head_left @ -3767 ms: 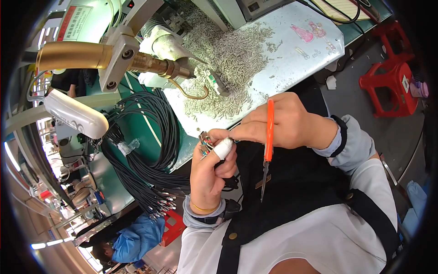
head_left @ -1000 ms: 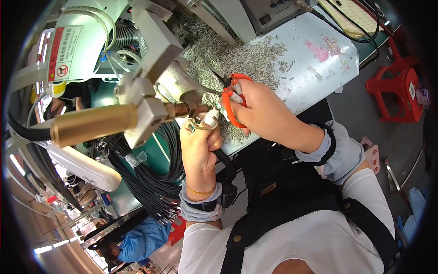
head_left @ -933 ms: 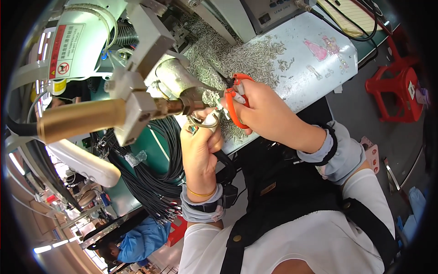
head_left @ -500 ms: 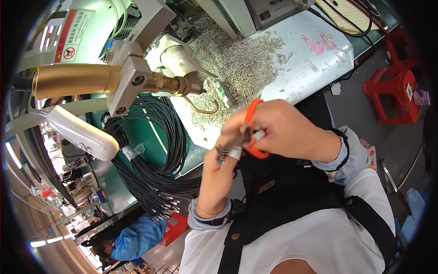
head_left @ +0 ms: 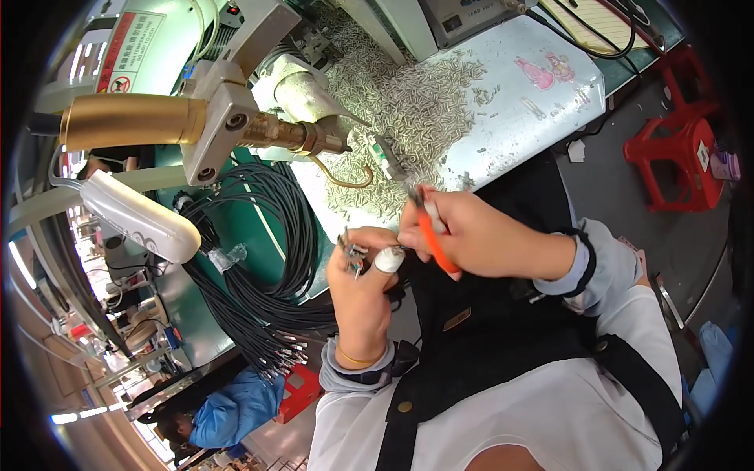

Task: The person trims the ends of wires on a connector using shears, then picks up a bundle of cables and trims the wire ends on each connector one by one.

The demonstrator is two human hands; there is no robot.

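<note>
My left hand (head_left: 365, 294) has white tape round its thumb. It is closed around a cluster of small metal ends with coloured wires (head_left: 356, 257); exactly what they belong to is hidden. Just to the right, my right hand (head_left: 491, 235) is closed on orange-handled pliers (head_left: 437, 242), their dark jaws tilted up toward the bench. The thumb and fingertips of my right hand meet those of my left. Beyond both hands, a fixed soldering iron (head_left: 271, 135) with a brass-coloured body points at a small green-and-metal piece (head_left: 382, 157).
A heap of small metal pins (head_left: 416, 110) covers much of the white board (head_left: 526, 110). Coiled black cables (head_left: 294, 235) lie at the left. A white lamp-like arm (head_left: 141, 216) juts in there. Red stools (head_left: 679, 161) stand at right; a person in blue (head_left: 236, 408) is at lower left.
My hands have drawn slightly apart, the left going left. The pliers have swung in my right hand, so their jaws now point up and away instead of toward my left hand.
</note>
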